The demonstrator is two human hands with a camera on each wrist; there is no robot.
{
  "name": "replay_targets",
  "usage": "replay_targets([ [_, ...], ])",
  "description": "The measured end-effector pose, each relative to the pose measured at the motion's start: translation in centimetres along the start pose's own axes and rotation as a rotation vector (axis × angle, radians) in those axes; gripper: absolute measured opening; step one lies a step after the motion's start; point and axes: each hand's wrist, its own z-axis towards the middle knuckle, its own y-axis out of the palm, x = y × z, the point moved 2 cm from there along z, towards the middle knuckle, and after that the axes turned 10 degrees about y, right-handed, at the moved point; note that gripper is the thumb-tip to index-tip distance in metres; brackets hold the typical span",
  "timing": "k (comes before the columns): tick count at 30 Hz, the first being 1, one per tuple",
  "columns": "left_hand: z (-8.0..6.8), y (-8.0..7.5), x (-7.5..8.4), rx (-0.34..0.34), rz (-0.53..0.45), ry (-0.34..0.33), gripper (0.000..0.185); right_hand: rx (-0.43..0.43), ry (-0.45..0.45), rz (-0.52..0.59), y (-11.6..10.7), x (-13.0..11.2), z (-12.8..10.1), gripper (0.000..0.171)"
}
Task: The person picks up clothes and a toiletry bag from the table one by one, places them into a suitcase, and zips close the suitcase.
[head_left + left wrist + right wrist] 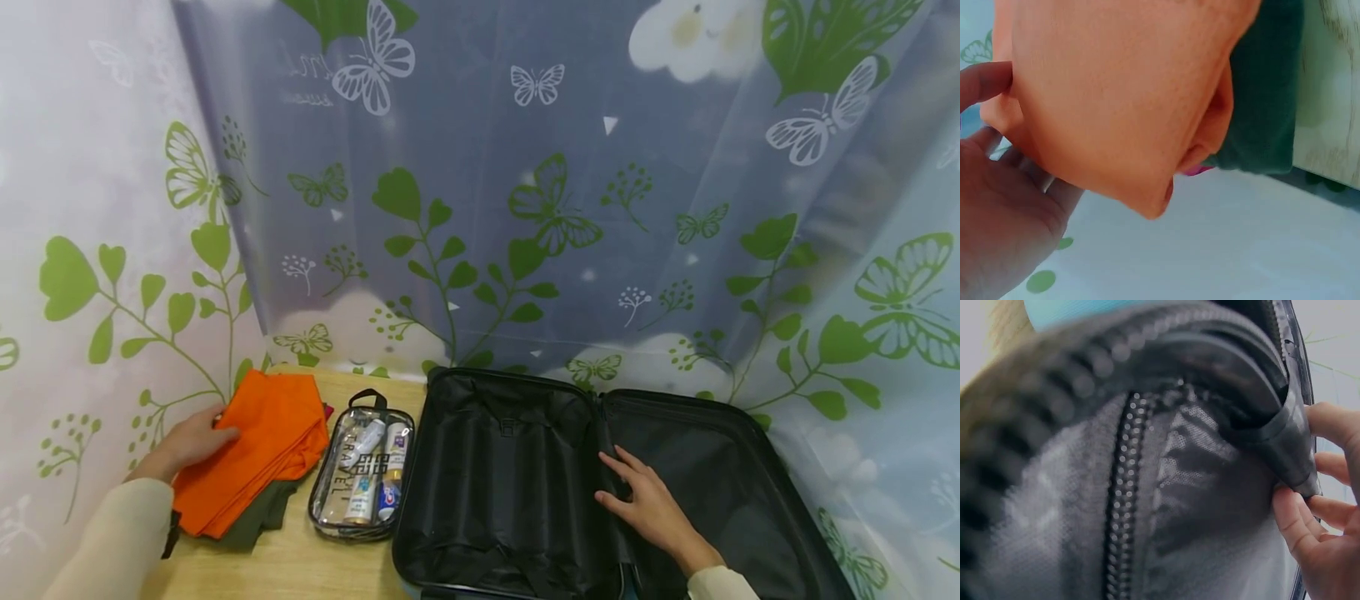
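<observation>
The right hand (pixel 651 504) pinches the black lining at the fold between the two halves of the suitcase (pixel 465 483), thumb against fingers. The suitcase lies spread wide on the tabletop (pixel 292 575). Just left of it is a clear pouch (pixel 324 500) with bottles (pixel 362 496) inside. Left of the pouch, the left hand (pixel 197 439) grasps the orange cloth (pixel 258 450) by its left edge; green cloth (pixel 258 518) shows beneath. Behind hangs a leaf-and-butterfly curtain (pixel 480 208).

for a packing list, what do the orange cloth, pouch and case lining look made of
Orange cloth: matt fabric, perhaps cotton, by its soft folds.
Pouch: glossy clear plastic, perhaps vinyl; see-through front.
Case lining: fabric, probably synthetic, by its sheen and creases.
</observation>
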Motion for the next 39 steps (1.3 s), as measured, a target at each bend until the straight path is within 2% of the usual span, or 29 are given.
replay_targets([
  [4,0.0,-0.2,0.4,-0.018,0.050,0.037,0.071,-0.001,0.003,0.007,0.0,0.0,-0.1,0.070],
  [9,0.1,-0.4,0.5,-0.011,0.102,0.096,0.069,0.000,0.002,0.039,0.0,0.1,-0.2,0.070],
  [12,0.1,-0.6,0.5,-0.008,0.101,0.115,0.067,0.001,-0.004,0.066,0.0,0.2,-0.1,0.069],
  [18,0.0,-1.7,1.6,0.007,0.037,0.130,0.070,0.012,-0.011,0.104,0.0,0.4,-0.1,0.068],
  [27,0.0,-3.0,5.2,-0.001,-0.128,0.122,0.071,0.017,-0.012,0.112,0.2,0.7,0.1,0.068],
  [36,0.4,-3.5,7.0,0.009,-0.144,0.069,0.080,0.023,-0.021,0.102,0.1,0.7,0.1,0.068],
  [39,0.6,-3.4,7.7,0.032,-0.137,0.079,0.078,0.030,-0.021,0.096,0.2,0.8,0.1,0.068],
])
